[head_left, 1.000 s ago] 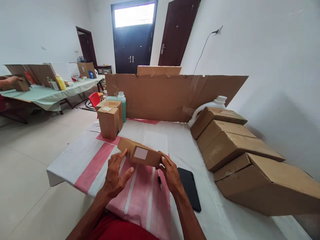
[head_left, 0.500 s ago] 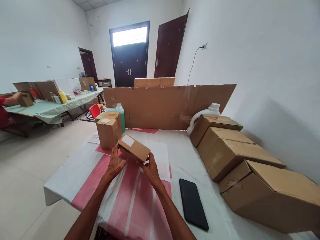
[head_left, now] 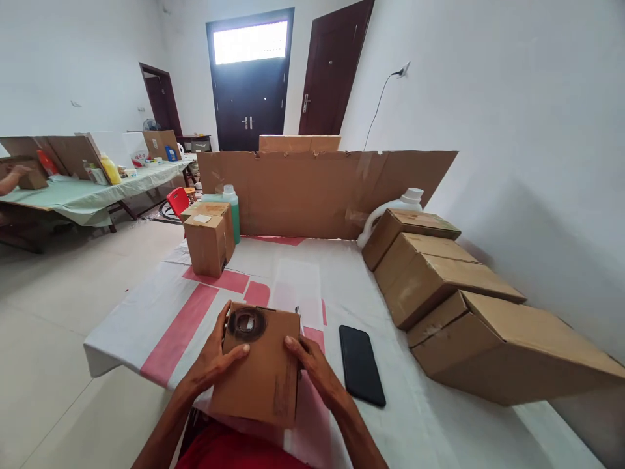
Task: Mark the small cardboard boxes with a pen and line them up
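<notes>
"What is occupying the centre?"

"I am holding a cardboard box [head_left: 261, 384] in front of me, over the near part of a pink-striped tablecloth [head_left: 178, 335]. Its broad face is tilting towards me; near the upper left corner a round hole [head_left: 247, 322] is showing inside a dark ring. Whether the underside is touching the cloth, I cannot tell."

"How are the fingers placed?"

"Both hands are gripping the box. My left hand [head_left: 215, 357] is laying its thumb on the broad face, below the hole, while its fingers are running up the left side. My right hand [head_left: 313, 366] is pressing its thumb near the right edge, its other fingers curling behind and being partly hidden."

"What is lying nearby?"

"A black phone [head_left: 362, 365] is lying flat, just right of my right hand. A pale sheet [head_left: 295, 283] is lying beyond the box."

"And farther out?"

"Left: two small cartons [head_left: 205, 247] are standing in front of a green bottle [head_left: 235, 218]. Back: a cardboard panel [head_left: 293, 195] is standing upright. Right: three larger cartons [head_left: 439, 273] are forming a row, a white jug [head_left: 411, 198] standing behind the farthest."
</notes>
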`<control>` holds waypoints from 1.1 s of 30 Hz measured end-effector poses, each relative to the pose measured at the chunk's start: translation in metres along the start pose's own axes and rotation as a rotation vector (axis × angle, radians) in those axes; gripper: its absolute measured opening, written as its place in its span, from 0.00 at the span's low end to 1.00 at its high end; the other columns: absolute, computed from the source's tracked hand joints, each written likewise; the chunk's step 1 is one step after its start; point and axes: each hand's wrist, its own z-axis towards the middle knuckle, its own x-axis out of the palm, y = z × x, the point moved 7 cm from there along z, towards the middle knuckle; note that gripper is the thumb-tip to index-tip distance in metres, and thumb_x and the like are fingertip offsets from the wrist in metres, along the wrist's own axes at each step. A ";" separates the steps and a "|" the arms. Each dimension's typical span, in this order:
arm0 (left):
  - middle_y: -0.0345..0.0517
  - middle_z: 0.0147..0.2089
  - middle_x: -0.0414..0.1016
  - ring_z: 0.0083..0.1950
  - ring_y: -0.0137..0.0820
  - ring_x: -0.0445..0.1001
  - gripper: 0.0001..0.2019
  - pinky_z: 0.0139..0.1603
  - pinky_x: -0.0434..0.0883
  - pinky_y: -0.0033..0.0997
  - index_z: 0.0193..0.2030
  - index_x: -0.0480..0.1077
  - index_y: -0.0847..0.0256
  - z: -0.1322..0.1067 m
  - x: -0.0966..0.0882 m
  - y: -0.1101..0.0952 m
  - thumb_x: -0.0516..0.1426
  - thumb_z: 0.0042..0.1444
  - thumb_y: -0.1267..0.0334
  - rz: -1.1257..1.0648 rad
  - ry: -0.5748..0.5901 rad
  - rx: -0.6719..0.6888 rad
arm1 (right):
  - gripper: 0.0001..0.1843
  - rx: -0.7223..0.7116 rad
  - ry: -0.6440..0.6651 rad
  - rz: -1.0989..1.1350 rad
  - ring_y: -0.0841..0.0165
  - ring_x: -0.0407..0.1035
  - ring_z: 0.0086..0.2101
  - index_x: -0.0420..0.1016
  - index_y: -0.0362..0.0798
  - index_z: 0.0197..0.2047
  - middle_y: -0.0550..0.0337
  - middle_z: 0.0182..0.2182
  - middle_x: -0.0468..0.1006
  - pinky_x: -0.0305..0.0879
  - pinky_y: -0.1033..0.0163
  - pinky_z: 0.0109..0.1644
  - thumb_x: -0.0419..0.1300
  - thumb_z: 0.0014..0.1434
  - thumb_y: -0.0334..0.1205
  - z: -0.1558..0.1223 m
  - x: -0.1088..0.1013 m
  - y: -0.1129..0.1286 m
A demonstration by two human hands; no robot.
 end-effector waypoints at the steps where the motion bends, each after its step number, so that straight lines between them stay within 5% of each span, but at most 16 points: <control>1: 0.59 0.75 0.60 0.76 0.52 0.60 0.50 0.72 0.64 0.54 0.79 0.43 0.52 -0.007 0.002 0.005 0.65 0.57 0.44 -0.019 0.012 -0.052 | 0.32 0.020 0.015 0.037 0.58 0.75 0.35 0.82 0.45 0.45 0.52 0.36 0.82 0.72 0.53 0.42 0.60 0.62 0.68 -0.006 0.005 -0.006; 5: 0.60 0.75 0.60 0.75 0.52 0.61 0.52 0.70 0.67 0.51 0.80 0.31 0.52 -0.028 0.007 0.015 0.59 0.62 0.40 -0.119 0.062 -0.226 | 0.34 0.074 0.147 0.040 0.51 0.77 0.47 0.82 0.45 0.53 0.48 0.46 0.84 0.71 0.48 0.54 0.59 0.63 0.67 -0.022 0.018 -0.017; 9: 0.57 0.76 0.57 0.77 0.50 0.58 0.50 0.75 0.59 0.50 0.80 0.37 0.53 -0.031 0.011 0.004 0.60 0.61 0.41 -0.057 0.028 -0.194 | 0.36 0.110 0.226 -0.013 0.50 0.77 0.47 0.81 0.44 0.54 0.48 0.46 0.84 0.72 0.48 0.53 0.60 0.62 0.68 -0.027 0.013 -0.015; 15: 0.54 0.72 0.62 0.72 0.49 0.65 0.44 0.74 0.59 0.52 0.77 0.46 0.50 -0.046 0.031 -0.031 0.64 0.59 0.53 0.112 0.071 -0.058 | 0.43 0.015 -0.170 -0.128 0.53 0.72 0.54 0.69 0.51 0.66 0.48 0.58 0.76 0.69 0.52 0.56 0.59 0.59 0.72 -0.036 -0.032 0.006; 19: 0.53 0.70 0.63 0.68 0.47 0.68 0.41 0.71 0.63 0.49 0.74 0.48 0.50 -0.057 0.034 -0.048 0.63 0.59 0.56 0.147 0.102 -0.020 | 0.33 -0.071 -0.392 -0.333 0.60 0.73 0.38 0.77 0.50 0.46 0.54 0.38 0.80 0.68 0.58 0.43 0.46 0.66 0.69 -0.035 -0.057 0.017; 22: 0.52 0.64 0.70 0.63 0.45 0.73 0.38 0.68 0.66 0.47 0.73 0.48 0.51 -0.056 0.034 -0.049 0.62 0.61 0.53 0.067 0.113 -0.030 | 0.25 -0.018 -0.507 -0.531 0.64 0.66 0.25 0.70 0.52 0.30 0.61 0.22 0.73 0.60 0.60 0.33 0.57 0.58 0.67 -0.024 -0.067 0.006; 25: 0.51 0.62 0.72 0.61 0.44 0.74 0.36 0.66 0.67 0.45 0.71 0.49 0.50 -0.052 0.035 -0.045 0.62 0.62 0.52 0.013 0.102 -0.036 | 0.22 -0.009 -0.537 -0.544 0.64 0.64 0.22 0.69 0.53 0.29 0.63 0.18 0.70 0.56 0.60 0.30 0.62 0.53 0.64 -0.011 -0.068 0.001; 30: 0.52 0.64 0.70 0.65 0.45 0.72 0.38 0.69 0.64 0.48 0.72 0.47 0.51 -0.047 0.036 -0.038 0.62 0.61 0.53 0.012 0.062 -0.050 | 0.27 -0.129 -0.698 -0.494 0.58 0.74 0.38 0.72 0.50 0.42 0.50 0.37 0.80 0.67 0.55 0.43 0.50 0.65 0.66 -0.022 -0.060 0.041; 33: 0.51 0.66 0.69 0.66 0.44 0.70 0.38 0.70 0.62 0.48 0.73 0.47 0.50 -0.048 0.037 -0.040 0.62 0.61 0.54 0.013 0.064 -0.059 | 0.29 -0.303 -0.544 -0.574 0.52 0.71 0.52 0.73 0.50 0.54 0.46 0.53 0.78 0.69 0.49 0.53 0.60 0.62 0.64 -0.033 -0.025 0.072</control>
